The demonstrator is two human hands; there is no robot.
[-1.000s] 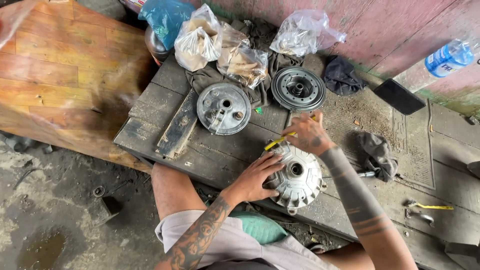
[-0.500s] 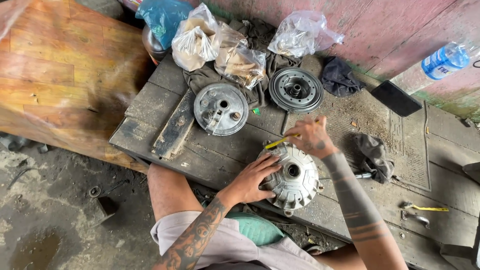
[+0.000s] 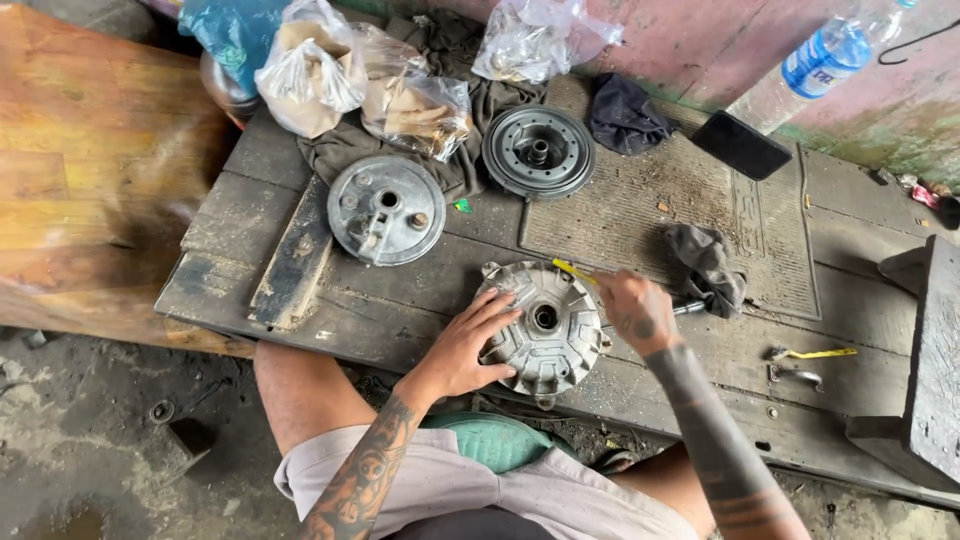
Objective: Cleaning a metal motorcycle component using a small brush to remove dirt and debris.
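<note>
A round finned metal hub (image 3: 547, 322) lies on the dark wooden platform (image 3: 250, 215) in front of me. My left hand (image 3: 470, 345) rests flat on its left side, fingers spread over the fins. At the hub's upper right rim my right hand (image 3: 632, 310) grips a yellow-handled tool (image 3: 574, 271); its tip is hidden by the hand.
A round grey brake plate (image 3: 385, 208) and a dark pulley-like disc (image 3: 538, 151) lie farther back. Plastic bags (image 3: 312, 72) of parts, dark rags (image 3: 705, 262), a black phone (image 3: 741, 145), a water bottle (image 3: 820, 58) and a second yellow tool (image 3: 818, 354) lie around.
The view has shifted a little. My right hand has dropped from above the hub to its upper right rim with the yellow tool. The left hand stays on the hub.
</note>
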